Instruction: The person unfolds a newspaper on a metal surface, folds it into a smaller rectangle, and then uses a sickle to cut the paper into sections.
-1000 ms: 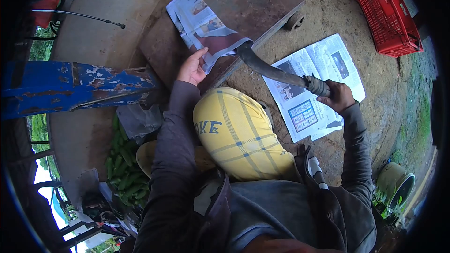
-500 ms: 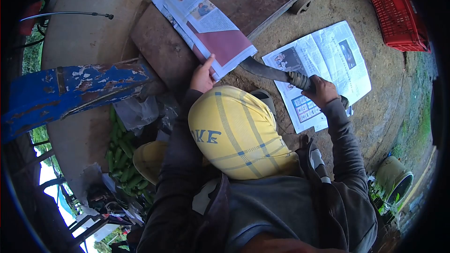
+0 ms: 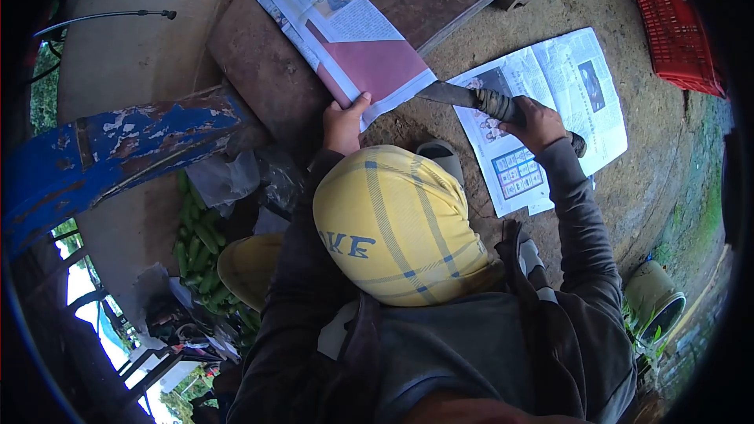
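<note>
My left hand (image 3: 344, 126) pinches the near edge of a folded newspaper (image 3: 369, 67), thumb on top, over a brown board (image 3: 267, 71). My right hand (image 3: 540, 126) is wrapped round the thick wrapped handle of a dark blade (image 3: 452, 94). The blade points left, and its far part is hidden in or under the folded newspaper. Beneath the handle and my right hand, a second newspaper (image 3: 577, 86) lies spread on the ground.
A red plastic crate (image 3: 675, 31) stands at the upper right. Green cucumber-like vegetables (image 3: 200, 247) and clear plastic bags (image 3: 224, 180) lie at the left, below a peeling blue metal beam (image 3: 133, 141). A pale bucket (image 3: 652, 298) lies at the lower right.
My right hand and the blade's handle have moved slightly up and left, and less of the blade shows. The folded newspaper is still in my left hand. The view has shifted slightly.
</note>
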`<state>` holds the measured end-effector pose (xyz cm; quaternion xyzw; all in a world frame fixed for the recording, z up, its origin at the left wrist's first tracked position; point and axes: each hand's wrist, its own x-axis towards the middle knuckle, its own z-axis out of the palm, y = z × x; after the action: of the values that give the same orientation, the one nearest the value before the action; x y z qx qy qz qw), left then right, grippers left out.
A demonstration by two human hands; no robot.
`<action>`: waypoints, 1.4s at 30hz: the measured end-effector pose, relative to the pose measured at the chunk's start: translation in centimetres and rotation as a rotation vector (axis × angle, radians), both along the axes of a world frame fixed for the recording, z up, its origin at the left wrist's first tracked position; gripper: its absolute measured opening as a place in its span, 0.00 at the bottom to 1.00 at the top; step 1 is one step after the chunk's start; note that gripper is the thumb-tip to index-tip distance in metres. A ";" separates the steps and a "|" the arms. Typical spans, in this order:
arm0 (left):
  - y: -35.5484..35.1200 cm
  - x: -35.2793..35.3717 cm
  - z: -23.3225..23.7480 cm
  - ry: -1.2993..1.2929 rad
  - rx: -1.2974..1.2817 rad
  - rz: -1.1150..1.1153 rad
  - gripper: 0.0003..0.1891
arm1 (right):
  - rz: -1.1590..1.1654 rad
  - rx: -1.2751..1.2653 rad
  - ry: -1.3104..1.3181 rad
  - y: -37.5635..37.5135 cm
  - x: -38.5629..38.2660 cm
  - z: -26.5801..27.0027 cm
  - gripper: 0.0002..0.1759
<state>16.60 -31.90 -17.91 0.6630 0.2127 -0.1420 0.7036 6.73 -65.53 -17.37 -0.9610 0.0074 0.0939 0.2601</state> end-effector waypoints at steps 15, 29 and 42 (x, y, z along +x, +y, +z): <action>2.7 -0.2 2.8 0.146 0.088 -0.096 0.13 | 0.111 -0.077 -0.011 -4.7 1.9 1.7 0.31; 3.5 -2.0 4.2 0.186 0.091 -0.150 0.12 | 0.057 -0.052 -0.007 -0.9 3.5 -0.4 0.31; 6.8 -4.4 2.4 0.115 0.123 -0.322 0.14 | 0.023 -0.015 0.028 0.8 4.0 -1.1 0.31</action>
<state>12.20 -25.11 -15.47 0.7210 0.1519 -0.2773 0.6166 10.70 -64.69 -18.51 -0.9615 0.0007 0.1103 0.2519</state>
